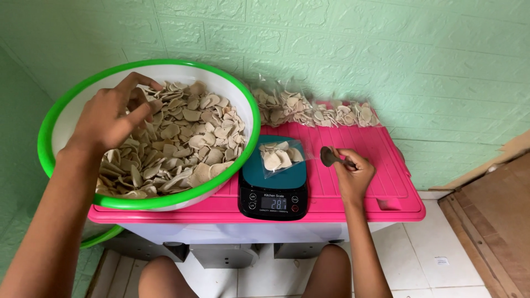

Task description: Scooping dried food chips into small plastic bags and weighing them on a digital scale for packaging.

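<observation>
My left hand reaches into a white basin with a green rim and pinches a few of the pale round chips that fill it. A small clear bag of chips lies on a dark kitchen scale with a lit display, just right of the basin. My right hand rests on the pink lid to the right of the scale, closed around the handle of a metal spoon whose bowl points toward the scale.
The basin and scale stand on the pink lid of a white storage box. Several filled clear bags of chips lie along the back by the green brick-pattern wall. A wooden board lies right on the tiled floor.
</observation>
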